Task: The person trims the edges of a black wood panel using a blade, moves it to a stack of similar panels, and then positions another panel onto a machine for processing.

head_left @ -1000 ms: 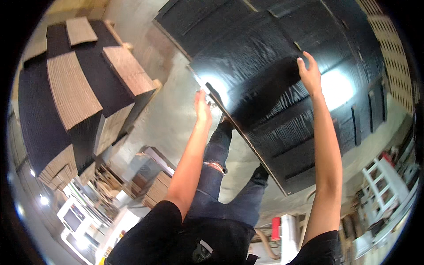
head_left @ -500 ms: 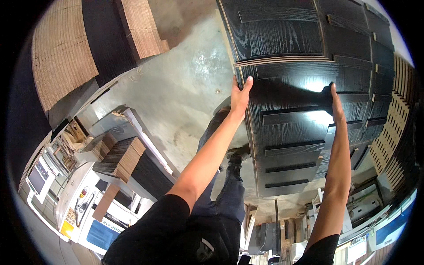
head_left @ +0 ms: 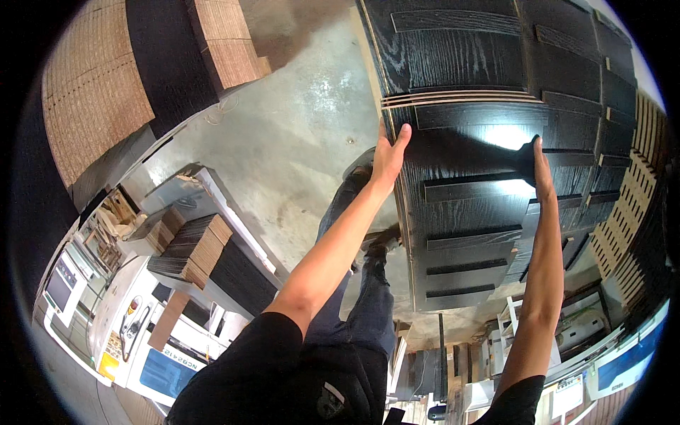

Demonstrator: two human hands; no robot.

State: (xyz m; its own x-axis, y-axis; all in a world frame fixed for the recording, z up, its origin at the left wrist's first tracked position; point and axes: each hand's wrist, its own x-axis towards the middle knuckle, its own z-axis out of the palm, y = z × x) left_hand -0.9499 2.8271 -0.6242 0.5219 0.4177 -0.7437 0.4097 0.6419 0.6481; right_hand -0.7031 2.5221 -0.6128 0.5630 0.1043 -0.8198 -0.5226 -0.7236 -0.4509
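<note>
A black wood-grain panel (head_left: 460, 149) lies on top of a stack of similar dark panels, and I have it between both hands. Against its left edge is my left hand (head_left: 387, 164), with the thumb up along the edge and the fingers mostly hidden behind it. My right hand (head_left: 542, 166) is at the panel's right side, seen edge-on, its fingers largely hidden. Just beyond, several thin pale board edges (head_left: 460, 98) show in a line, beside another black panel (head_left: 460, 60). Narrow dark strips (head_left: 473, 237) lie across the nearer part of the stack.
Tall stacks of brown-edged boards (head_left: 95, 92) stand at the far left. Closer on the left are a smaller board stack (head_left: 205, 244) and a white machine (head_left: 120, 312) with a screen. Slotted pale slats (head_left: 623, 227) run along the right. Grey floor (head_left: 283, 156) lies between the stacks.
The view has shifted slightly, so the stack sits a little farther right. Both hands keep their places on the black panel.
</note>
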